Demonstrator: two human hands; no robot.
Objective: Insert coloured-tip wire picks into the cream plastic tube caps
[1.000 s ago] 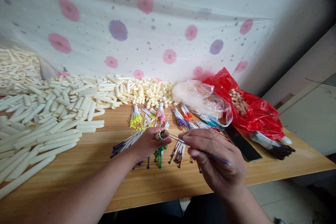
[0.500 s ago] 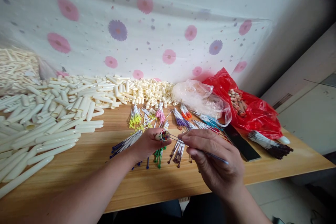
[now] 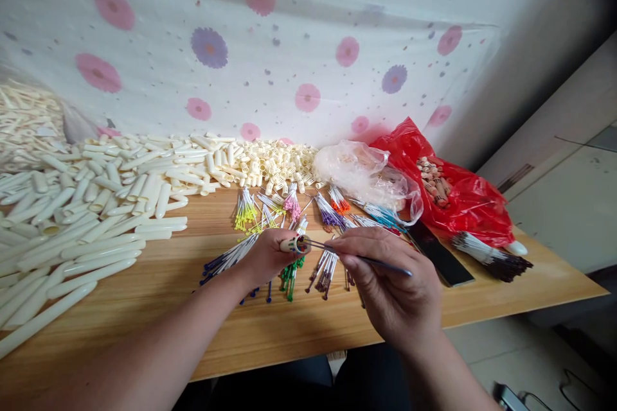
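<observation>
My left hand (image 3: pixel 270 252) is closed around a short cream plastic tube (image 3: pixel 290 244), its open end facing right with small coloured bits inside. In my right hand (image 3: pixel 390 276) is a pair of metal tweezers (image 3: pixel 371 262), pinched between thumb and fingers. The tweezer tips reach the mouth of the tube; whether they grip anything there I cannot make out. Beneath and around my hands lie bundles of thin white sticks with coloured heads: green (image 3: pixel 290 279), dark blue (image 3: pixel 226 260), brown (image 3: pixel 325 273), yellow (image 3: pixel 245 210), pink (image 3: pixel 292 202) and purple (image 3: pixel 330 213).
Long cream tubes (image 3: pixel 87 231) are heaped on the left, with short slotted cream pieces (image 3: pixel 279 164) at the back. To the right are a clear bag (image 3: pixel 357 170), a red bag (image 3: pixel 475 205) holding small pieces, a black flat bar (image 3: pixel 441 253) and a dark-tipped bundle (image 3: pixel 491 257).
The view has shifted slightly. Both hands stay together at the tube, which has turned a little, and the tweezer tips remain at its open end.
</observation>
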